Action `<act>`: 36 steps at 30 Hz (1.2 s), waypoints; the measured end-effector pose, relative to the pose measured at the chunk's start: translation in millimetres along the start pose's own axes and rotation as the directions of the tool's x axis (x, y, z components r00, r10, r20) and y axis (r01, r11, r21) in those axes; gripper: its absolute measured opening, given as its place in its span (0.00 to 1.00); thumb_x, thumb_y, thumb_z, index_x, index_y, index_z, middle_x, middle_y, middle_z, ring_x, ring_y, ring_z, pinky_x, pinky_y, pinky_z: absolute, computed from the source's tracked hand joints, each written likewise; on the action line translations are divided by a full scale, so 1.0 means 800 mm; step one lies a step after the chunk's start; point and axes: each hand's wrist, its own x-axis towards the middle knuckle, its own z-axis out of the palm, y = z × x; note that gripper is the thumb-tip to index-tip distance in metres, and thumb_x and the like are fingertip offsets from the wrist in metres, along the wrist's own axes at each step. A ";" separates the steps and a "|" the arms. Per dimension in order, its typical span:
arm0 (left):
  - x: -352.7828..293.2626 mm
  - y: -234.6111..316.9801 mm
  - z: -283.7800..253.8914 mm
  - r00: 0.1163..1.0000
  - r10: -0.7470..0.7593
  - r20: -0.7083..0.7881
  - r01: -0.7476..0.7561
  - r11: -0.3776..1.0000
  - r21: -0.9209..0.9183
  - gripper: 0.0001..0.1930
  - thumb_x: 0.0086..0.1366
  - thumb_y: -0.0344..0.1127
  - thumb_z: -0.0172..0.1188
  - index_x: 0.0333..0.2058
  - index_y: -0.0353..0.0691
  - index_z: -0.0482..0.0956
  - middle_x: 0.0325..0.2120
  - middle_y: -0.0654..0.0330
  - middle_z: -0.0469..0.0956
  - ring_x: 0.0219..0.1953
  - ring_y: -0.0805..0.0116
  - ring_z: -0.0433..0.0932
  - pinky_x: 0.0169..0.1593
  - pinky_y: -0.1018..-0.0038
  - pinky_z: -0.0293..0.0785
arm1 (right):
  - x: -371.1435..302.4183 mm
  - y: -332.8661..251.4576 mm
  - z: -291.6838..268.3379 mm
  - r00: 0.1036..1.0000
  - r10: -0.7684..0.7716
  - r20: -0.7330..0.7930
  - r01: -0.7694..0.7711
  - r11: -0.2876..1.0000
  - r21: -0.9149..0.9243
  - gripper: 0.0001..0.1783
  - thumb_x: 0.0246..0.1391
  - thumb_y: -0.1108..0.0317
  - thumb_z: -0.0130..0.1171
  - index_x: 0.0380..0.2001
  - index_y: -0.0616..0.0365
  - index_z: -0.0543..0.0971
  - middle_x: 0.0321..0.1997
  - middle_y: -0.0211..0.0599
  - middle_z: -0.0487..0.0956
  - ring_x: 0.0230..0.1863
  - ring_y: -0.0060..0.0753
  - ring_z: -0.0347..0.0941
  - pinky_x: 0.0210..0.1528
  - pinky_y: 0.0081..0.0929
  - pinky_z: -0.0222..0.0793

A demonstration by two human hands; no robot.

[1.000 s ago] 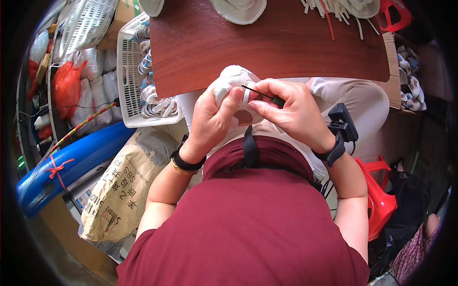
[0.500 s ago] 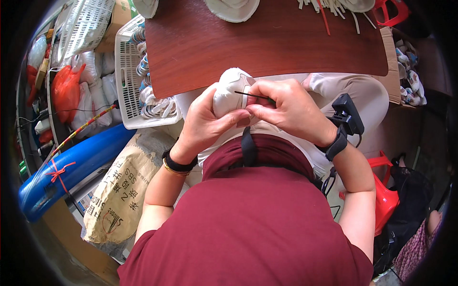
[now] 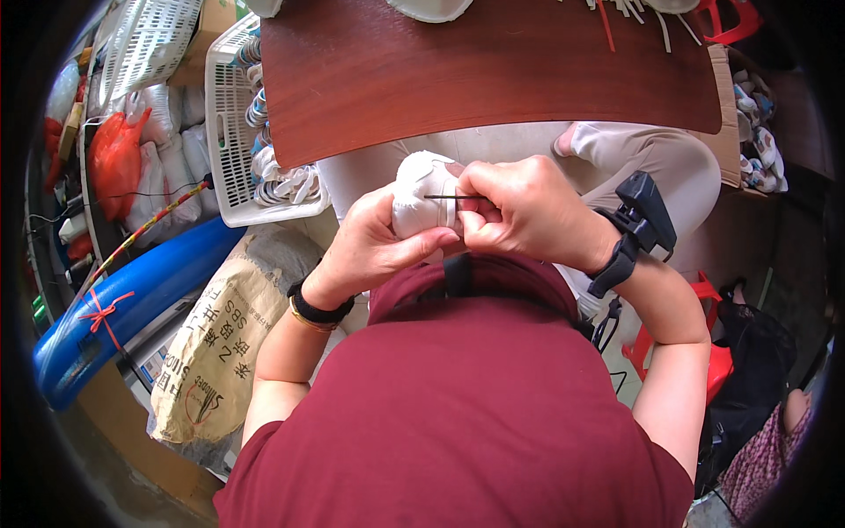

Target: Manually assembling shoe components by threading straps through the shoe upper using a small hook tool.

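Observation:
In front of my lap, my left hand [image 3: 370, 239] is closed around a small, rounded white piece [image 3: 415, 204] that looks like a soft shoe. Its thumb presses along the lower side. The fingers of my right hand [image 3: 528, 209] pinch a thin black rod [image 3: 447, 197] like a hook or needle, which lies across the white piece. A brownish flap shows at the piece's upper right. The rod's far end rests on or just over the white surface; I cannot tell whether it goes in.
Ahead is a brown tabletop [image 3: 493, 75] with white pieces and strips at its far edge. A white basket [image 3: 222, 132] of small parts stands left, above a blue tube [image 3: 141, 304] and a printed sack [image 3: 224, 343]. Right are a cardboard box [image 3: 723, 114] and a red stool [image 3: 717, 361].
Both hands and the white piece have come slightly lower, away from the tabletop. My right hand has turned, and the black rod now lies nearly level instead of slanting.

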 end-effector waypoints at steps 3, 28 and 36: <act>-0.002 -0.003 0.000 1.000 -0.003 -0.003 0.003 1.000 -0.025 0.17 0.62 0.25 0.63 0.49 0.32 0.74 0.40 0.63 0.79 0.41 0.78 0.76 0.45 0.78 0.75 | -0.005 0.000 0.009 0.995 -0.037 -0.088 0.031 0.997 -0.073 0.08 0.44 0.70 0.62 0.27 0.58 0.74 0.21 0.42 0.77 0.24 0.45 0.77 0.26 0.37 0.73; 0.011 0.003 -0.011 0.995 -0.073 -0.072 0.029 0.872 -0.488 0.29 0.59 0.29 0.68 0.57 0.34 0.67 0.49 0.60 0.75 0.52 0.72 0.74 0.56 0.72 0.72 | -0.002 0.008 -0.011 0.847 0.454 0.278 -0.396 0.188 0.899 0.20 0.59 0.61 0.64 0.49 0.59 0.75 0.45 0.30 0.78 0.45 0.19 0.75 0.48 0.22 0.73; -0.007 0.011 -0.010 0.998 -0.052 0.035 0.062 0.740 -0.670 0.29 0.60 0.27 0.66 0.60 0.33 0.66 0.48 0.56 0.77 0.47 0.69 0.78 0.50 0.69 0.78 | 0.001 0.002 0.006 0.855 0.448 0.262 -0.355 0.137 0.925 0.14 0.58 0.65 0.65 0.45 0.56 0.75 0.42 0.26 0.78 0.40 0.17 0.76 0.41 0.19 0.74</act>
